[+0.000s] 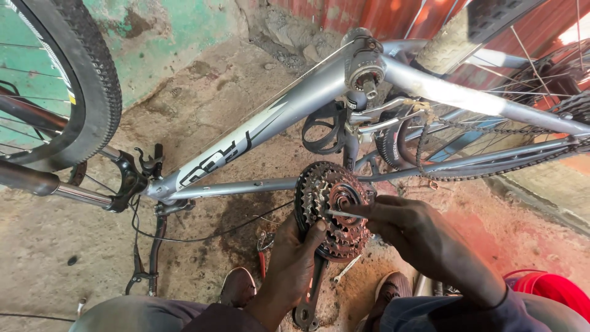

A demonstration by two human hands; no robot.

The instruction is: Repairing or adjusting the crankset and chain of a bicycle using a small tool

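An upside-down silver bicycle frame (pixel 295 104) spans the view above a stained concrete floor (pixel 61 252), its down tube bearing a long white-and-black lettered decal that runs slantwise toward the fork. A knobby front tyre (pixel 92 67) fills the upper left; the loose chain (pixel 467 129) droops at right. A red bucket (pixel 550 289) sits at the lower right edge.

Low in the middle, the rusty crankset (pixel 332 209) — stacked chainrings with a black crank arm hanging down — is held up between both hands. The left hand (pixel 295 258) is closed around the rings' lower edge, thumb pressed on the teeth. The right hand (pixel 424 237) reaches in from the right — fingers pinched on a thin metal rod (pixel 344 214) lying across the crankset's centre.
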